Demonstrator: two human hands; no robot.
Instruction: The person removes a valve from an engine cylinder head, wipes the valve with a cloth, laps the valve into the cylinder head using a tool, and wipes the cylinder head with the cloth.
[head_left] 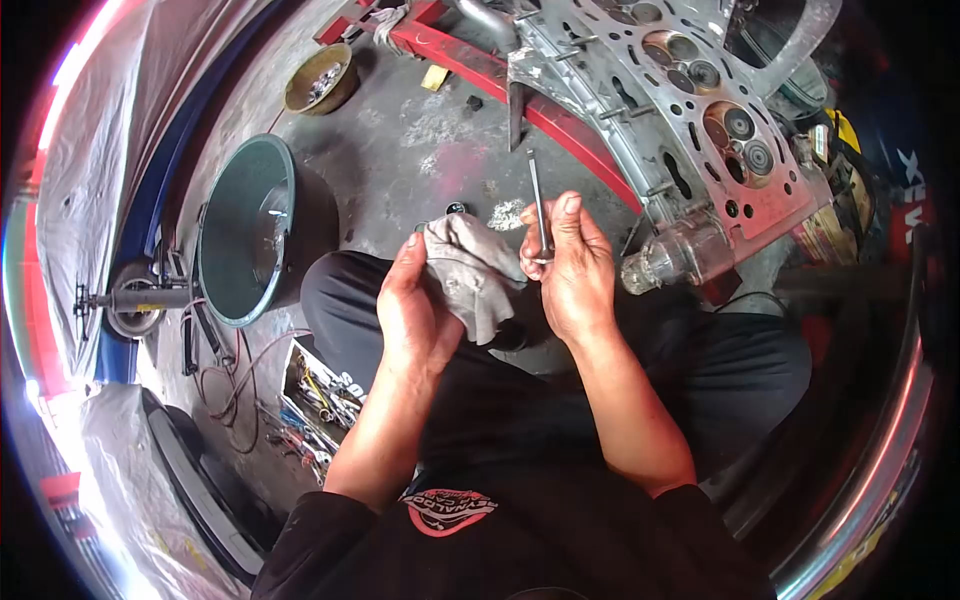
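Note:
My left hand [408, 310] is closed around a crumpled grey rag [468, 275], which hangs down over my lap. Upright in the fingers of my right hand [575, 270] is an engine valve [537, 195], its thin stem pointing up and its head low by my fingertips. The rag and the valve are close together, side by side. To the right of my right hand lies a metal cylinder head [700, 120] with round valves set in its face. A small dark round piece [456, 208] shows just behind the rag.
A red metal stand [575, 135] supports the cylinder head. On my left are a dark green tub [290, 210], a smaller bowl [345, 95] of metal parts, and a box of wrenches [310, 385]. A yellow block [434, 78] lies on the concrete floor [400, 150].

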